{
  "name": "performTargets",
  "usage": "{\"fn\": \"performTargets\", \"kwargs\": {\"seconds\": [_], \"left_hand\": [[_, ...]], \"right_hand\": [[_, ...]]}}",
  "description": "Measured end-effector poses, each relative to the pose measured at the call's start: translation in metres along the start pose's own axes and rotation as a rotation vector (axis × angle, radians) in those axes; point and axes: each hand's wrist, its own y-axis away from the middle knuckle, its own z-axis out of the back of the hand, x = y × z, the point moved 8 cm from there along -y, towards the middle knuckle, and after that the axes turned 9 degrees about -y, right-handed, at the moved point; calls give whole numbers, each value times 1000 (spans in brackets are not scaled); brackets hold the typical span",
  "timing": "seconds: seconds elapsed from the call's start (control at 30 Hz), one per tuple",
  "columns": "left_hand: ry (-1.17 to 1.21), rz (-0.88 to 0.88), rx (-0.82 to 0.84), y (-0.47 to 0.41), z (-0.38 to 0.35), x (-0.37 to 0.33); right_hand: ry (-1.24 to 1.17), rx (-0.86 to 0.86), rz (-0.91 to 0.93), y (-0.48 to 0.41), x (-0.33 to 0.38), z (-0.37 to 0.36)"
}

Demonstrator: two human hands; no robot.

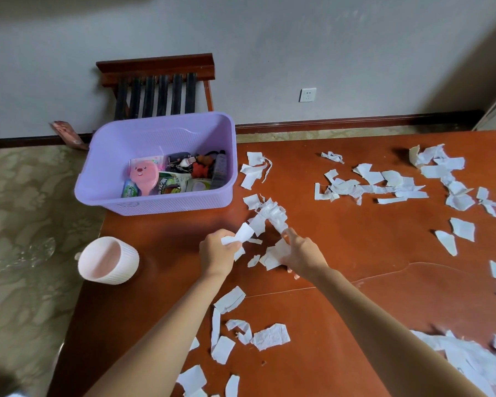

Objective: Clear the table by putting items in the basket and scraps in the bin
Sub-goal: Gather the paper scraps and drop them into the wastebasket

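The left hand [216, 255] pinches a paper scrap [241, 234] and the right hand [304, 255] clutches several more at frame centre. Featherlight, limp, tear-prone, I'd judge: best bunched in handfuls for the bin [108, 260], left.

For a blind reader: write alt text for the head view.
Two hands gather torn white paper scraps on a reddish-brown table: the left hand grips one, the right hand pinches others. A purple basket holding small items and a pink bin sit at left.
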Motion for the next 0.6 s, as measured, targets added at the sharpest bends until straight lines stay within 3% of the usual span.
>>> {"fn": "performTargets", "kwargs": {"seconds": [0.37,0.5,0.6], "left_hand": [[81,53,6,14,-3,3],[228,115,-44,17,15,2],[335,129,-67,22,30,0]], "right_hand": [[-38,49,-81,7,-10,-4],[-222,21,-167,12,-21,5],[-321,-79,-112,20,-8,25]]}}
